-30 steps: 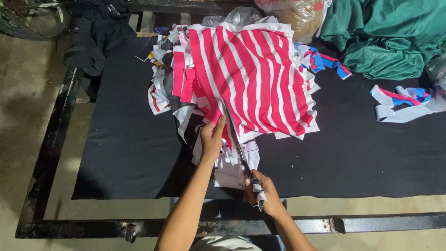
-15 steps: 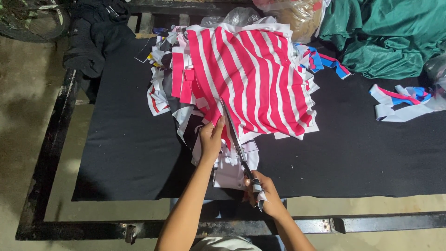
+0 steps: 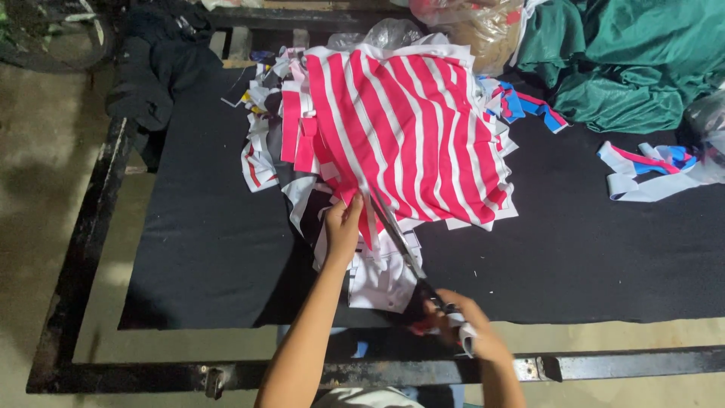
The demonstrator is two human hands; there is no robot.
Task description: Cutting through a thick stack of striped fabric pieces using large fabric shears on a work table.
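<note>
Standing over the bench (image 3: pixel 211 249), a person works at a stack of red-and-white striped fabric (image 3: pixel 408 128) lying on its black cloth cover. The left hand (image 3: pixel 343 227) presses down on the near edge of the stack, its grip pressed together on a narrow red and white strip where the stripes end. The right hand (image 3: pixel 461 329) sits nearer the body, at the front edge of the black cover, its grip closed around the handles of a long pair of scissors (image 3: pixel 396 238). The blades run up and to the left from that hand, with the tips reaching into the striped fabric just beside the left hand's fingers. Whether the blades are parted or closed I cannot tell from here.

Under and around the striped piece lies a heap of white, red and blue offcuts (image 3: pixel 264 143), spilling toward the left and the near side. Some white pieces (image 3: pixel 377 279) lie between the two hands, under the scissors. Well apart, at the right end, lies a loose tangle of white, pink and blue strips (image 3: pixel 649 166). Behind that, a pile of green cloth (image 3: pixel 634 68) fills the far right corner, with a clear plastic bag (image 3: pixel 476 23) beside it. Dark clothing (image 3: pixel 158 68) hangs over the far left corner. The dark metal frame (image 3: pixel 83 227) rims the bench.
</note>
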